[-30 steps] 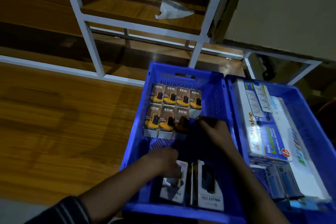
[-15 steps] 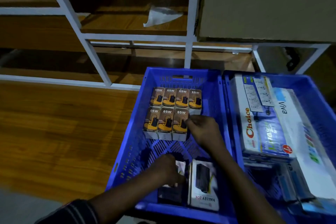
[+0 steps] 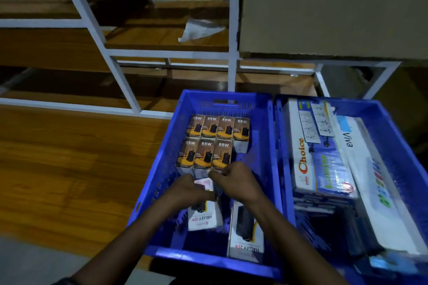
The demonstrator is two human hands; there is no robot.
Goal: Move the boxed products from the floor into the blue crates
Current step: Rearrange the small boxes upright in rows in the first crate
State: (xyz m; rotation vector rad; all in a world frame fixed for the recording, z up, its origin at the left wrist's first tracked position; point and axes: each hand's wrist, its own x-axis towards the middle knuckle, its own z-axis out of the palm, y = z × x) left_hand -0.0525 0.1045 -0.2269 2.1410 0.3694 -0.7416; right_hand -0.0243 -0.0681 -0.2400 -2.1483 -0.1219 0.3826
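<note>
Inside the left blue crate [image 3: 266, 122], just below the rows of 65W boxes [image 3: 209, 143]: met over the far end of a white HALLEY 20K box [image 3: 205, 218]. Left hand [image 3: 188, 190] curled over that top edge, apparently gripping it; right hand [image 3: 236, 180] pinched beside it, though on the box or on nothing could not be told. Long axis ran from the hands back toward the crate's near wall, label end nearest the body. Left hand lay directly over it, so nearer. Second HALLEY 20K box [image 3: 246, 236] stood just right, parallel, untouched. Right blue crate [image 3: 393, 127] held long cartons.
</note>
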